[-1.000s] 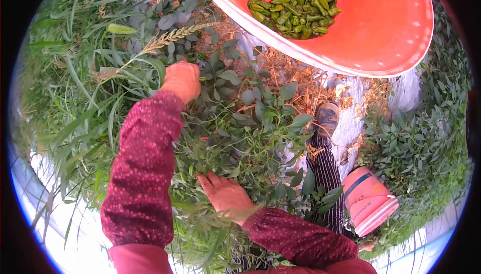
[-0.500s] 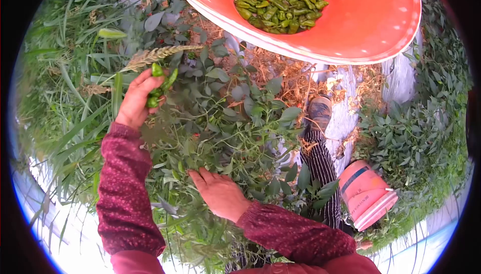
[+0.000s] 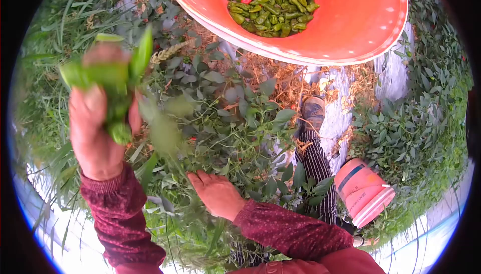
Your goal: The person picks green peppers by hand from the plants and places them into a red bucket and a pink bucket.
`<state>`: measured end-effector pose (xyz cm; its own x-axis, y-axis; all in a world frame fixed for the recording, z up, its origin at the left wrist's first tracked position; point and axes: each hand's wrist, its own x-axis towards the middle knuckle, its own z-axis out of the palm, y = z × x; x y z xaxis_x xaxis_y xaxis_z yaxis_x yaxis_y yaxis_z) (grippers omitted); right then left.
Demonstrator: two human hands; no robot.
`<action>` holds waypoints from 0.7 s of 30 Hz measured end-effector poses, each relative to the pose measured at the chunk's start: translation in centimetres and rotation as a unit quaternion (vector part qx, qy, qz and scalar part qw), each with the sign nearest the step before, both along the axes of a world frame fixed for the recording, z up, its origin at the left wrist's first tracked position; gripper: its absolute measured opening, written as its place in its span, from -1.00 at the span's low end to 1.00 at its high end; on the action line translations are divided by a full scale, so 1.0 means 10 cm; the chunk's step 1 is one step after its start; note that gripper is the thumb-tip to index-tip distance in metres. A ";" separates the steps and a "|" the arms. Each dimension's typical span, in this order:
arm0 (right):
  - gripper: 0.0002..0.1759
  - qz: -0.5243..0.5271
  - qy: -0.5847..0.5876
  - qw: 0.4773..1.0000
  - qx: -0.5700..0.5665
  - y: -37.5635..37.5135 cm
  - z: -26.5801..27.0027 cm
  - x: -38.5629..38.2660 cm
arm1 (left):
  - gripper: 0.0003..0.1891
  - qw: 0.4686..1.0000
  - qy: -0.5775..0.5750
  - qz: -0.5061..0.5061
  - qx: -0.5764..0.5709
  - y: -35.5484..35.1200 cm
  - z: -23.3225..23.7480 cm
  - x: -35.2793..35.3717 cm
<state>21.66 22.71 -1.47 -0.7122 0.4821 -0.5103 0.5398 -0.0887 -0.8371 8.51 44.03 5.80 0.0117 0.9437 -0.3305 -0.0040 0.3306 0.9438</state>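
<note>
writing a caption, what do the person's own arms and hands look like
The left sleeve and right sleeve are dark red with small pale specks and gathered cuffs, with plainer red cloth nearer the body. The left hand and right hand wear no gloves.

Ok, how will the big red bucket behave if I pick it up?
The big red bucket looks like smooth plastic, so probably fairly stiff. The peppers inside cover only its bottom, so I'd expect a modest load. They look loose, so they may shift if it tilts.
</note>
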 end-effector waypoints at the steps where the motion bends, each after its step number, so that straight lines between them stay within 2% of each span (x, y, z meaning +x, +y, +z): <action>1: -0.33 0.018 0.001 1.000 -0.024 0.03 0.00 0.00 | -0.56 0.998 -0.054 0.021 0.027 0.20 0.09 0.25; 2: -0.33 0.017 0.001 1.000 -0.018 0.05 0.01 -0.01 | -0.40 0.986 -0.163 0.009 0.016 0.38 0.08 0.13; 4: -0.31 0.035 0.009 0.998 -0.046 0.08 0.01 -0.01 | -0.49 0.998 -0.068 0.006 0.013 0.68 0.21 0.51; 5: -0.31 0.034 0.008 0.998 -0.046 0.02 0.00 -0.02 | -0.46 0.933 -0.231 -0.270 0.050 0.97 0.21 0.64; 7: -0.27 -0.013 0.019 0.999 -0.024 -0.08 -0.07 -0.04 | -0.29 0.831 -0.354 -0.429 -0.001 1.22 0.04 0.72; 8: -0.27 -0.012 0.021 0.999 -0.022 -0.05 -0.06 -0.02 | -0.42 0.926 -0.128 -0.354 0.039 1.02 0.08 0.77; 9: -0.29 -0.047 0.021 0.999 -0.001 0.00 -0.06 0.02 | -0.53 0.957 0.108 -0.256 0.077 0.74 0.10 0.83; 10: -0.31 -0.083 0.022 0.996 0.018 0.05 -0.06 0.04 | -0.53 0.981 -0.087 -0.171 0.010 0.55 -0.03 0.85; 11: -0.31 -0.087 0.028 0.996 0.016 0.09 -0.04 0.06 | -0.49 0.964 -0.201 -0.172 -0.018 0.43 -0.15 0.75; 13: -0.29 -0.079 0.016 0.996 -0.025 0.16 -0.04 0.10 | -0.47 0.954 -0.262 -0.051 -0.133 0.18 -0.25 0.63; 14: -0.30 -0.071 0.023 0.997 -0.034 0.14 -0.05 0.11 | -0.47 0.956 -0.257 -0.053 -0.131 0.18 -0.28 0.59; 16: -0.31 -0.062 0.024 0.997 -0.030 0.07 -0.08 0.08 | -0.44 0.938 -0.335 -0.008 -0.088 0.24 -0.32 0.53; 18: -0.33 -0.067 0.025 0.997 -0.020 0.01 -0.10 0.08 | -0.48 0.887 -0.450 -0.080 -0.065 0.53 -0.18 0.57; 19: -0.33 -0.066 0.022 0.997 -0.023 0.00 -0.09 0.07 | -0.52 0.974 -0.221 0.046 0.028 0.53 -0.07 0.78; 20: -0.34 -0.077 0.028 0.996 -0.018 0.00 -0.08 0.07 | -0.52 0.973 -0.223 0.048 0.027 0.59 0.00 0.78; 21: -0.34 -0.088 0.032 0.996 -0.013 0.01 -0.08 0.07 | -0.54 0.986 -0.077 -0.036 0.141 0.69 0.03 0.76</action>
